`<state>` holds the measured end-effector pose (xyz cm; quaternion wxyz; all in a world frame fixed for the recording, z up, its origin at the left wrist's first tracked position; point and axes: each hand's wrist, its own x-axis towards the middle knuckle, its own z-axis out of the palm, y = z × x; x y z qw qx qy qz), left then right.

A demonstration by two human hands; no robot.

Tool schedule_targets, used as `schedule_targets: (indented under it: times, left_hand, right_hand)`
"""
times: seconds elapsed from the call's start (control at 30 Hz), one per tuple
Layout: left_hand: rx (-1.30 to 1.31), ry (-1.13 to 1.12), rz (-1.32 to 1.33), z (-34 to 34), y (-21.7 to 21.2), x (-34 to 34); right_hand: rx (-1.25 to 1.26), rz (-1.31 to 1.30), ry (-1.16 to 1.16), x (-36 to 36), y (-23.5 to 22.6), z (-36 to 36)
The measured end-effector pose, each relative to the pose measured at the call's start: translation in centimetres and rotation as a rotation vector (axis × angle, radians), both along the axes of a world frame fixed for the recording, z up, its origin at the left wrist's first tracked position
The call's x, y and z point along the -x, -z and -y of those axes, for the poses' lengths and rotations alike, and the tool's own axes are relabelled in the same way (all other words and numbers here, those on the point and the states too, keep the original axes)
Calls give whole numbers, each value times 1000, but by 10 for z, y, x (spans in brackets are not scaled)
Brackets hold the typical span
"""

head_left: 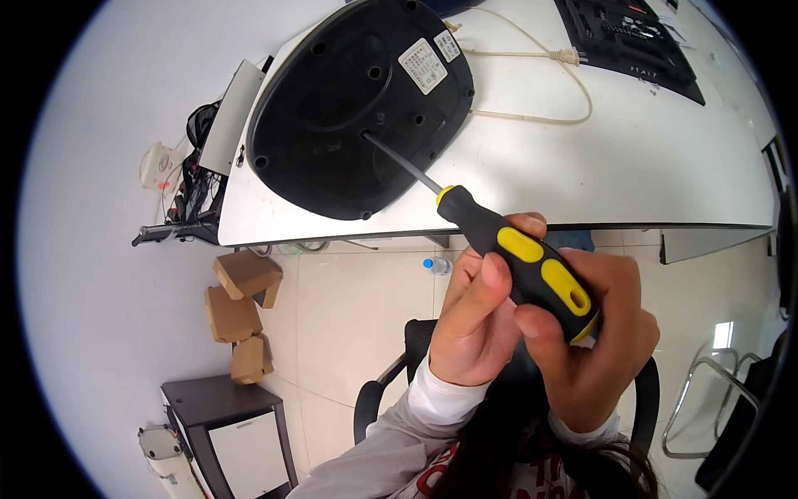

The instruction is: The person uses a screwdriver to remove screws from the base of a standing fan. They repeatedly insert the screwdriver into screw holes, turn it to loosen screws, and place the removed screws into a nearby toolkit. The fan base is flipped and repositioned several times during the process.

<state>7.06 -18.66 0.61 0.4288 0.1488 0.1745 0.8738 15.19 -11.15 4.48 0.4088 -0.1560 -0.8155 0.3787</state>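
Observation:
A screwdriver (478, 220) with a black and yellow handle slants up and left from my hands. Its tip sits in or at a screw hole in the black plastic base (312, 125) of an appliance, which lies underside up on the white table. My left hand (475, 324) has its thumb and fingers around the front part of the handle. Around the butt end, my right hand (594, 341) is closed on the same handle. Several other round holes dot the base, and two white labels are stuck on it. Whether the tip meets a screw is hidden.
A pale power cord with its plug (567, 56) loops over the white table (665, 179). At the far right lies a black tool case (636, 46). Cardboard boxes (233, 314) and a dark side table (223, 389) stand on the floor, left. A bottle (438, 266) is below the table edge.

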Motion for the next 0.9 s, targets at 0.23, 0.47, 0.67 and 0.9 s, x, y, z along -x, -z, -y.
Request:
schedule_targets:
  times: [0.23, 0.47, 0.67, 0.9]
  left_hand:
    - [39, -40, -29, 6, -5, -9]
    - [176, -52, -20, 9, -14, -7]
    - [22, -99, 10, 11, 6, -5]
    - [-104, -145, 79, 3, -19, -16]
  right_hand:
    - [-131, -22, -26, -4, -6, 6]
    - [-112, -141, -43, 1, -4, 5]
    - [-79, -125, 96, 7, 3, 15]
    - [-118, -175, 61, 1, -7, 16]
